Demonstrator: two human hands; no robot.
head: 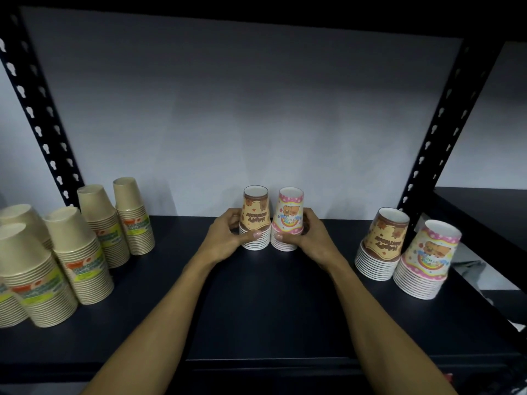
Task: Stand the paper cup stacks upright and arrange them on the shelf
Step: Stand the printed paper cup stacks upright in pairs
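You hold two printed cup stacks at the middle of the shelf (256, 309), touching side by side: your left hand (228, 238) is closed around the brown stack (255, 220), your right hand (308, 238) around the pink stack (286, 220). Both stand rim-down. The kraft stacks (85, 246) at left and the printed pair (407, 252) at right also stand, so the arranging looks almost finished. Free room stays on both sides and toward the front edge.

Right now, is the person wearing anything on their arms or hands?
No. Both forearms are bare as far as the picture shows: no sleeves, gloves, watch or bracelets. The left hand and right hand show no rings, and the thumbnails look short and unpainted.
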